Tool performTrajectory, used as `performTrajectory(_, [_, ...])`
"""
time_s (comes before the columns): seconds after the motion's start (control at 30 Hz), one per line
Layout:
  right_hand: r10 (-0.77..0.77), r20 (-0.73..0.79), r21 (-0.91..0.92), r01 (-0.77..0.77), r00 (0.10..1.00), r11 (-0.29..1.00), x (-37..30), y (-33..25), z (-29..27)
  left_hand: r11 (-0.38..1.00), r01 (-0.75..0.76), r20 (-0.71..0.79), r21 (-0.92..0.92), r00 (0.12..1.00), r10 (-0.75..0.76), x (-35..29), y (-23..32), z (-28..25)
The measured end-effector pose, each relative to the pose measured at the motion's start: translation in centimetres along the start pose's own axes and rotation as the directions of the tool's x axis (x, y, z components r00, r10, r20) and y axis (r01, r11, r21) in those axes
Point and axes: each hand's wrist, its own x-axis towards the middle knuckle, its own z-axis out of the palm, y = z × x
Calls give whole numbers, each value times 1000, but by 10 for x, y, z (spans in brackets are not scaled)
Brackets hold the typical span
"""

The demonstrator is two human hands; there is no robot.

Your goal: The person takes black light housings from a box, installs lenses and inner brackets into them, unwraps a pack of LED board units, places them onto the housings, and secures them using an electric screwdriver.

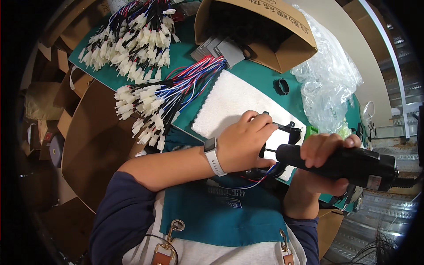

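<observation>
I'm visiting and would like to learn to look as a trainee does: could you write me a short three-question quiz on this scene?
1. What does the right grip hold?
2. True or false: the watch is worn on the right arm.
3. The white cloth lies on which: A) the cardboard box, B) the green surface, C) the clear plastic bag?

Key: 1. A black power tool. 2. False; it is on the left. 3. B.

Bright centre, dark fisheye-bent edges
</observation>
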Motion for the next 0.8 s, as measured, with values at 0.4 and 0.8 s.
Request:
performTrajectory(0.4, [42, -359, -340, -173, 932, 924, 44, -124, -96, 997, -47, 24, 65, 999, 45, -4, 9, 3])
performTrajectory(0.8, [261, -615, -788, -591, 744, -170, -9, -14, -275, 968, -96, 275, 233, 961, 29, 23, 40, 1])
